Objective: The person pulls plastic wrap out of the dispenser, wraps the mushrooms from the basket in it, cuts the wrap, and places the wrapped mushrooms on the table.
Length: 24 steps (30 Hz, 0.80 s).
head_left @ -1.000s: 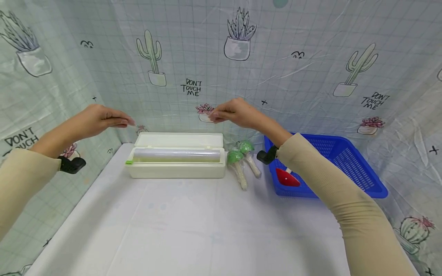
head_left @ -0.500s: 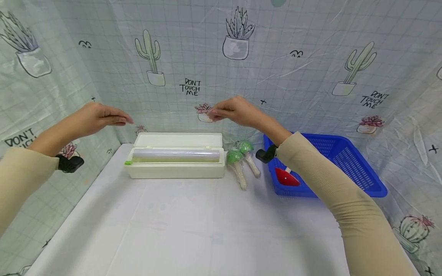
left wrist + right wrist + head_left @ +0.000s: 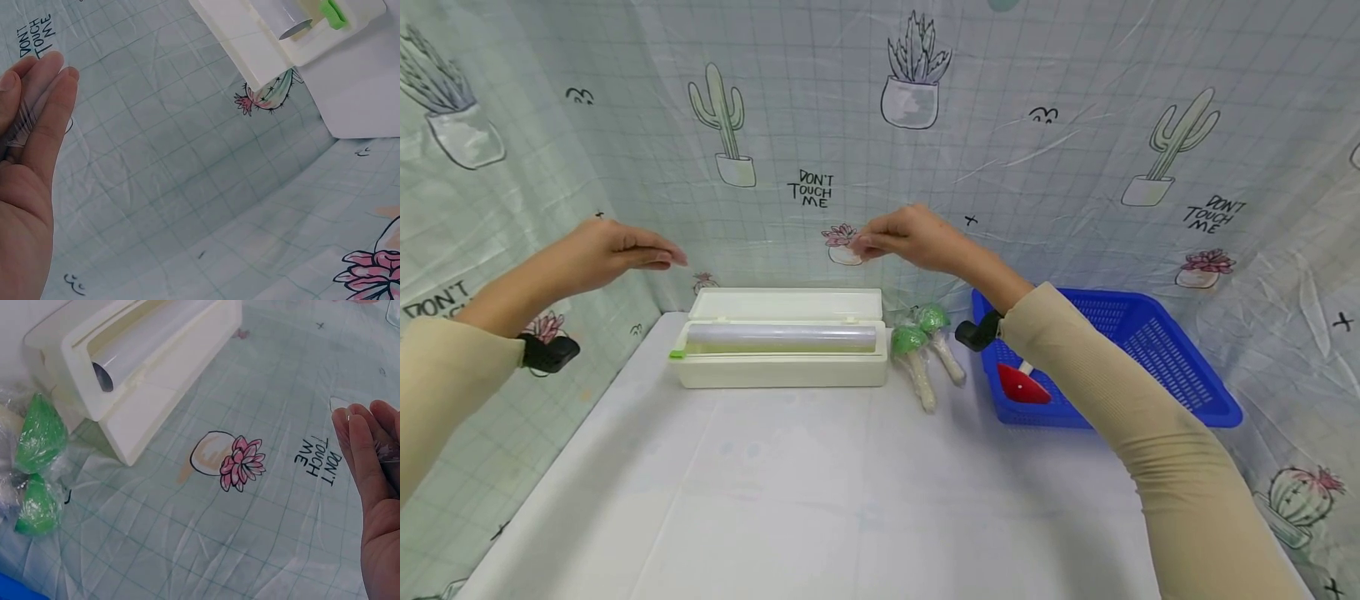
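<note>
Both hands are raised above the cling film box, wide apart. My left hand [image 3: 617, 254] pinches a corner of clear cling film [image 3: 25, 122], which shows as crinkled folds between thumb and fingers in the left wrist view. My right hand [image 3: 910, 237] pinches film too; shiny creases of clear film [image 3: 387, 450] show by its fingers in the right wrist view. Between the hands the sheet is nearly invisible. Below stands the white cling film box [image 3: 782, 372], its lid [image 3: 786, 303] tipped back, with the film roll [image 3: 781, 337] lying inside.
Two plastic-wrapped green-topped mushroom shapes [image 3: 912, 354] lie right of the box. A blue basket [image 3: 1120, 333] with a red piece [image 3: 1022, 385] in it stands farther right, under my right forearm. A printed cactus curtain [image 3: 1000, 75] hangs behind the table [image 3: 790, 492].
Both hands rise very slightly in the view, my left also drifting a little left. Their pinch looks the same, and the things on the table stay put.
</note>
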{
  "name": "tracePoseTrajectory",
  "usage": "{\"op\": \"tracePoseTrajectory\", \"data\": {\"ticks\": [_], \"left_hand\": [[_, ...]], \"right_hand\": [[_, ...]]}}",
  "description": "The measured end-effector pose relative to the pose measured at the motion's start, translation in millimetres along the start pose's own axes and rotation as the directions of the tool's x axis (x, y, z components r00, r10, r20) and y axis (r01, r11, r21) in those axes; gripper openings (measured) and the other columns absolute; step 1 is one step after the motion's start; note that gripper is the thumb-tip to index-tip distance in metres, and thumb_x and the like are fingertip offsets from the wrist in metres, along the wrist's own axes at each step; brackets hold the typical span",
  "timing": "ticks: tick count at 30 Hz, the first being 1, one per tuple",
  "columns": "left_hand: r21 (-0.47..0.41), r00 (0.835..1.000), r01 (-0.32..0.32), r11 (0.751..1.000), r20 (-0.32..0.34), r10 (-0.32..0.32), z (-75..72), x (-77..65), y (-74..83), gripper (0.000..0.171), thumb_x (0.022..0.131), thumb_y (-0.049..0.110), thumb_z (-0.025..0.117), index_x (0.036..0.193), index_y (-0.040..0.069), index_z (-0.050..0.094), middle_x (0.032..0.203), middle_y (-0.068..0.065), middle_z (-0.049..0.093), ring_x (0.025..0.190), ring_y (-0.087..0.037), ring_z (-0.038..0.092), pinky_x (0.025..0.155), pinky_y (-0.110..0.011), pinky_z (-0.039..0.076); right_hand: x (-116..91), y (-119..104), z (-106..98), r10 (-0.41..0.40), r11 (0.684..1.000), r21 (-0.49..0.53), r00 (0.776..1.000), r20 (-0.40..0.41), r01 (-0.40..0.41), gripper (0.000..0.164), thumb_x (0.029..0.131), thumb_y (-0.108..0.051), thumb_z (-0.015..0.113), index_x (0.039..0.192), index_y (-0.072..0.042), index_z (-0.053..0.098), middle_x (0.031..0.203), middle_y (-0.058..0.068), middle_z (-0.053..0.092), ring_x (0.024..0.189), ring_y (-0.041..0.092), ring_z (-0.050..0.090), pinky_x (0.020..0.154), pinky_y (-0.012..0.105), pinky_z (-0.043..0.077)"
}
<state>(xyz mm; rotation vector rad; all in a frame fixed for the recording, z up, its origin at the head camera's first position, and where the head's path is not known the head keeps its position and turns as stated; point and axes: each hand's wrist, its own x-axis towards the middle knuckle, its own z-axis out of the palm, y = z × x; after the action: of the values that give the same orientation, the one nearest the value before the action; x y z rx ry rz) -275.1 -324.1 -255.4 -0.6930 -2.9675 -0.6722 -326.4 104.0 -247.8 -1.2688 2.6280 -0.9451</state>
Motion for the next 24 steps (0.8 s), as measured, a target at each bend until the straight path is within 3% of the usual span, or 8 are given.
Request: {"op": "tracePoseTrajectory", "data": {"ticks": [8, 10, 13, 16, 18, 22, 24], "left_hand": [[0.056, 1.000, 0.004, 0.998, -0.014, -0.004, -2.5, 1.9, 1.9, 0.025, 0.104, 0.004, 0.056, 0.124, 0.003, 0.072, 0.123, -0.014, 0.072, 0.095, 0.017, 0.059, 0.079, -0.003, 0.047], [0.094, 0.999, -0.004, 0.996, -0.034, 0.008, -1.5, -2.7, 3.6, 0.025, 0.103, 0.004, 0.057, 0.123, 0.004, 0.073, 0.120, -0.013, 0.073, 0.094, 0.016, 0.060, 0.076, -0.006, 0.049], [0.162, 0.994, -0.033, 0.986, -0.096, 0.049, 5.0, -17.6, 6.8, 0.023, 0.101, 0.004, 0.062, 0.120, 0.007, 0.075, 0.114, -0.011, 0.075, 0.084, 0.010, 0.060, 0.065, -0.013, 0.047], [0.225, 0.971, -0.113, 0.968, -0.182, 0.155, 19.7, -40.1, 9.0, 0.023, 0.095, -0.002, 0.068, 0.115, 0.004, 0.076, 0.105, -0.013, 0.077, 0.074, 0.005, 0.057, 0.057, -0.016, 0.041], [0.275, 0.942, -0.166, 0.947, -0.240, 0.235, 33.5, -56.1, 10.4, 0.026, 0.088, -0.006, 0.073, 0.112, 0.003, 0.077, 0.100, -0.014, 0.077, 0.070, 0.005, 0.056, 0.056, -0.013, 0.040], [0.324, 0.899, -0.231, 0.917, -0.288, 0.329, 65.6, -85.9, 14.3, 0.033, 0.079, -0.011, 0.077, 0.109, 0.004, 0.078, 0.095, -0.013, 0.078, 0.067, 0.001, 0.059, 0.055, -0.010, 0.043], [0.323, 0.875, -0.278, 0.905, -0.303, 0.377, 82.9, -97.2, 13.7, 0.036, 0.076, -0.010, 0.079, 0.108, 0.006, 0.079, 0.095, -0.009, 0.078, 0.073, 0.000, 0.066, 0.060, -0.008, 0.048]], "right_hand": [[2.4, 1.7, -1.3, -0.007, 1.000, 0.014, 1.000, -0.007, 0.007, 0.027, 0.107, -0.011, 0.052, 0.118, -0.001, 0.074, 0.112, 0.014, 0.075, 0.107, 0.024, 0.072, 0.092, 0.028, 0.057], [1.1, 0.3, 0.1, -0.023, 0.999, -0.033, 1.000, -0.013, 0.022, 0.026, 0.107, -0.013, 0.053, 0.119, -0.004, 0.074, 0.111, 0.010, 0.076, 0.105, 0.020, 0.073, 0.090, 0.028, 0.057], [-6.0, -3.5, 6.3, -0.071, 0.991, -0.118, 0.997, -0.031, 0.067, 0.025, 0.106, -0.015, 0.056, 0.122, -0.008, 0.074, 0.110, 0.006, 0.077, 0.101, 0.014, 0.073, 0.077, 0.026, 0.057], [-20.6, -8.0, 18.1, -0.143, 0.974, -0.186, 0.988, -0.058, 0.130, 0.025, 0.105, -0.015, 0.059, 0.123, -0.008, 0.074, 0.112, 0.004, 0.076, 0.098, 0.012, 0.074, 0.070, 0.026, 0.053], [-32.7, -11.4, 28.8, -0.195, 0.964, -0.202, 0.978, -0.080, 0.175, 0.025, 0.104, -0.015, 0.060, 0.123, -0.007, 0.074, 0.113, 0.004, 0.076, 0.093, 0.013, 0.074, 0.068, 0.027, 0.052], [-59.7, -14.8, 55.7, -0.276, 0.943, -0.218, 0.956, -0.102, 0.249, 0.023, 0.103, -0.011, 0.061, 0.120, -0.006, 0.075, 0.114, 0.005, 0.076, 0.096, 0.015, 0.073, 0.078, 0.027, 0.058], [-75.8, -14.9, 72.7, -0.291, 0.939, -0.220, 0.951, -0.102, 0.264, 0.022, 0.102, -0.009, 0.062, 0.120, -0.006, 0.075, 0.115, 0.005, 0.075, 0.103, 0.017, 0.073, 0.083, 0.027, 0.059]]}}
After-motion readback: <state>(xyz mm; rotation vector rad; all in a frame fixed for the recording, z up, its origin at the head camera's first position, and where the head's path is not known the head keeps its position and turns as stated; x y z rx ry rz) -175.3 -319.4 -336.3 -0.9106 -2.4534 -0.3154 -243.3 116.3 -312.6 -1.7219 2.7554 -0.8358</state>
